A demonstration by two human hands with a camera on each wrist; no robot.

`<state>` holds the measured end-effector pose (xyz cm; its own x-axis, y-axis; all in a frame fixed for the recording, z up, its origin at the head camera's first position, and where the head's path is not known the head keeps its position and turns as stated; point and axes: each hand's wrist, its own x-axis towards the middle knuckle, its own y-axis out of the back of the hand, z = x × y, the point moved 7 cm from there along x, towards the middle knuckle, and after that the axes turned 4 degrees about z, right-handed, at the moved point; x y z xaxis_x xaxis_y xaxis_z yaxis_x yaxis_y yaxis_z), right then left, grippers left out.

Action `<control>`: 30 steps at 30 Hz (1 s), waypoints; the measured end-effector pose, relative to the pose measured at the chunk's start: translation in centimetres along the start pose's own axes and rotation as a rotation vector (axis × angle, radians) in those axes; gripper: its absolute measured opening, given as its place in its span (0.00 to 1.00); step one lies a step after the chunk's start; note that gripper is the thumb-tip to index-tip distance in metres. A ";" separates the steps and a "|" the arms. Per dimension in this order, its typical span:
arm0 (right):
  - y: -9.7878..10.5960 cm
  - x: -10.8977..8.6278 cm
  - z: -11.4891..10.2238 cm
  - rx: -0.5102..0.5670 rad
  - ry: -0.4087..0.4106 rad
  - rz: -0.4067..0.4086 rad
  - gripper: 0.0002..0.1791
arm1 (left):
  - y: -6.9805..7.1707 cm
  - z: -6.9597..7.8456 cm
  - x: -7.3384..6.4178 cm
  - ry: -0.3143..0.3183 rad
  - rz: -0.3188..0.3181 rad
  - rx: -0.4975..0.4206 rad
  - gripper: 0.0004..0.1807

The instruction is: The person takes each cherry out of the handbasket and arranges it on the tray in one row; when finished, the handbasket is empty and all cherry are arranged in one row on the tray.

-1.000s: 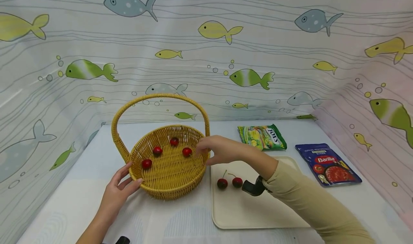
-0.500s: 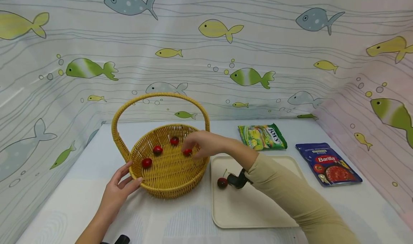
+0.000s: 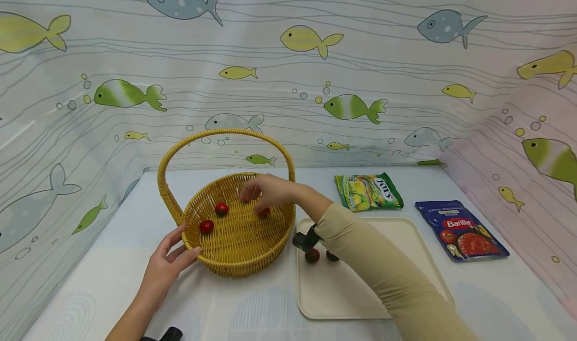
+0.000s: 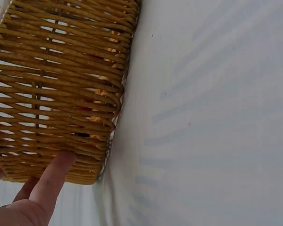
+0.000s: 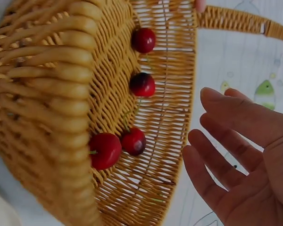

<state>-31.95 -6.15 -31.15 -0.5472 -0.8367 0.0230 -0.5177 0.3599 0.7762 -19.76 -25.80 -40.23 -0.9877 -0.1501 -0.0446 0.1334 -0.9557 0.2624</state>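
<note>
A yellow wicker basket (image 3: 243, 268) with a tall hoop handle stands on the table. My left hand (image 3: 164, 263) rests against its near left side, fingers at the rim; the left wrist view shows one finger lying along the woven outer wall (image 4: 52, 108). Over the far right part of the basket hovers my right hand (image 3: 268, 191), its fingers loosely bent with nothing between them. Several red cherries lie inside, such as one cherry (image 3: 206, 226) on the left; from the head, the hand hides some. In the right wrist view a nearer cherry (image 5: 105, 150) sits by the rim.
A cream tray (image 3: 347, 298) right of the basket bears two dark cherries (image 3: 312, 256), partly under the right forearm and wrist camera. Behind it lie a green Fox's candy bag (image 3: 368, 192) and, farther right, a blue Barilla pouch (image 3: 462, 231). A fish-print curtain encloses the table.
My right hand has moved left and away from me, from the basket's right rim to over its inside. The left hand and the basket stay where they were.
</note>
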 end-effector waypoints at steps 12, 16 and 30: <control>-0.7 3.2 2.9 0.043 -0.167 0.023 0.18 | 0.0 0.2 -0.1 -0.024 0.006 -0.002 0.41; -1.4 3.6 3.7 0.021 -0.213 -0.005 0.17 | 0.0 0.3 -0.1 -0.038 0.007 0.000 0.41; -3.0 2.7 5.6 -0.113 -0.432 -0.241 0.20 | 0.1 0.4 -0.3 -0.055 0.018 0.017 0.40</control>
<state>-35.54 -7.22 -36.97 -0.6553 -0.6351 -0.4090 -0.6014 0.1110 0.7912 -19.52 -25.80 -39.82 -0.9882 -0.1525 0.0130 0.1501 -0.9486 0.2788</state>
